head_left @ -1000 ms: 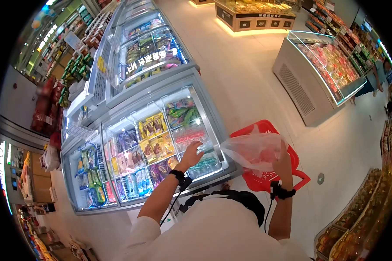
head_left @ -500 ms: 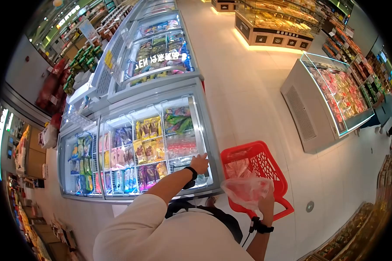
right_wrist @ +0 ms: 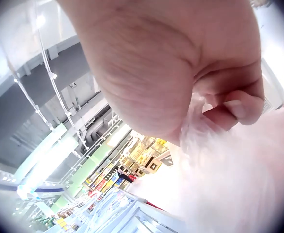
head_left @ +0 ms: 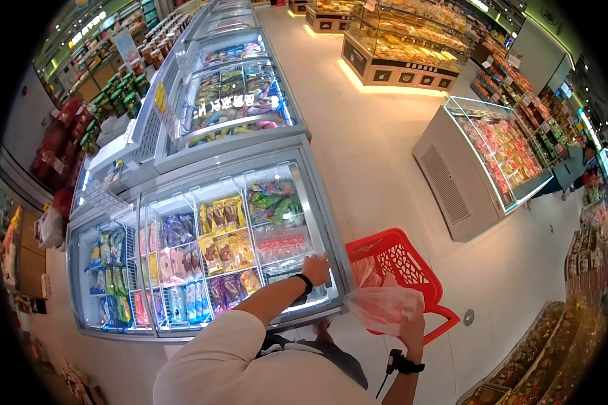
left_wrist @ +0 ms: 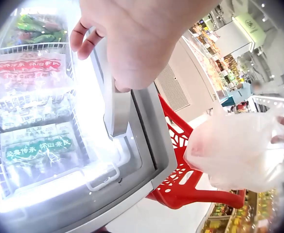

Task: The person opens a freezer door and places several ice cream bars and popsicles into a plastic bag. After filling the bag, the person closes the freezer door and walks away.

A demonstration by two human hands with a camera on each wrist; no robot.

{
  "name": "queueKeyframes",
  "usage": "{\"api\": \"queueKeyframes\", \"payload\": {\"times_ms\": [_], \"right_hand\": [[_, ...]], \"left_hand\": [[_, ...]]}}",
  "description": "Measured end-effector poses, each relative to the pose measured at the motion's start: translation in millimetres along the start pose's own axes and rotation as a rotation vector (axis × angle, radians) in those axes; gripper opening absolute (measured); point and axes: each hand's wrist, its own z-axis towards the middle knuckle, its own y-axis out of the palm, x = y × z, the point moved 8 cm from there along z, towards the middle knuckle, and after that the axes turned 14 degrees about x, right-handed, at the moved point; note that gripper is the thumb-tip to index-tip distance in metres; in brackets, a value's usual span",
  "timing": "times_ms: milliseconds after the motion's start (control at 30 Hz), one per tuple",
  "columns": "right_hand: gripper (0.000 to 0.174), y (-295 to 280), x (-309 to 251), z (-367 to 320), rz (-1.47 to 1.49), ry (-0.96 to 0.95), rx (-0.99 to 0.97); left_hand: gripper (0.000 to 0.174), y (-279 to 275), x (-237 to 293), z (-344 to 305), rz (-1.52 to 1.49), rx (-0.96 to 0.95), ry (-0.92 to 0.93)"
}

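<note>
My left hand (head_left: 315, 270) is at the right-hand frame of a chest freezer's glass lid. In the left wrist view its fingers and thumb curl round the pale handle (left_wrist: 116, 109) on that frame. Through the glass show packs with red print (left_wrist: 30, 68) and others with green print (left_wrist: 37, 148), in wire baskets. My right hand (head_left: 412, 327) grips the gathered neck of a translucent plastic bag (head_left: 385, 309), something pinkish showing through it. This bag hangs over the near part of a red shopping basket (head_left: 405, 251); another clear wrapping (head_left: 365, 271) lies inside the basket.
More chest freezers (head_left: 233, 101) run on ahead to the left. A grey open display case (head_left: 452, 182) stands on the right, with a lit bakery counter (head_left: 402, 71) beyond. Shelves of packaged goods (head_left: 540, 351) line the near right, and a person (head_left: 571, 169) is farther off.
My left hand has gone from spread over the freezer glass to the lid's right-hand frame, and now grips its handle. The right hand with the bag has come lower and nearer to me.
</note>
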Motion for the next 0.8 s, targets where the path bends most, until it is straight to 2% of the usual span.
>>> {"api": "queueKeyframes", "payload": {"times_ms": [100,200,267,300,400,567,700,800], "right_hand": [[0.072,4.7,-20.5,-38.3,-0.071,-0.025,0.111],[0.072,21.9,-40.2,-76.5,0.015,0.042,0.129],[0.070,39.8,-48.1,-97.0,0.057,-0.028,0.110],[0.070,49.6,-57.1,-104.4,0.081,-0.066,0.094],[0.067,83.5,-93.7,-116.2,0.096,-0.210,0.013],[0.064,123.3,-152.6,-135.9,-0.029,-0.233,0.032],[0.067,172.1,-186.3,-130.2,0.006,-0.344,-0.046],[0.060,206.0,-213.3,-131.3,-0.015,-0.272,-0.163]], "left_hand": [[0.027,-3.3,-14.8,-15.1,-0.051,-0.025,0.028],[0.030,-2.8,-38.7,-39.0,-0.095,-0.056,0.028],[0.034,9.1,-61.6,-63.2,-0.126,-0.035,0.030],[0.035,-2.4,-71.2,-78.5,-0.134,-0.148,0.021],[0.028,-15.7,-108.6,-126.2,-0.113,-0.043,-0.027],[0.027,-32.4,-175.8,-205.7,-0.100,0.041,-0.092],[0.025,-45.0,-229.0,-274.4,-0.054,0.123,-0.146],[0.024,-57.4,-267.7,-321.7,-0.083,0.194,-0.226]]}}
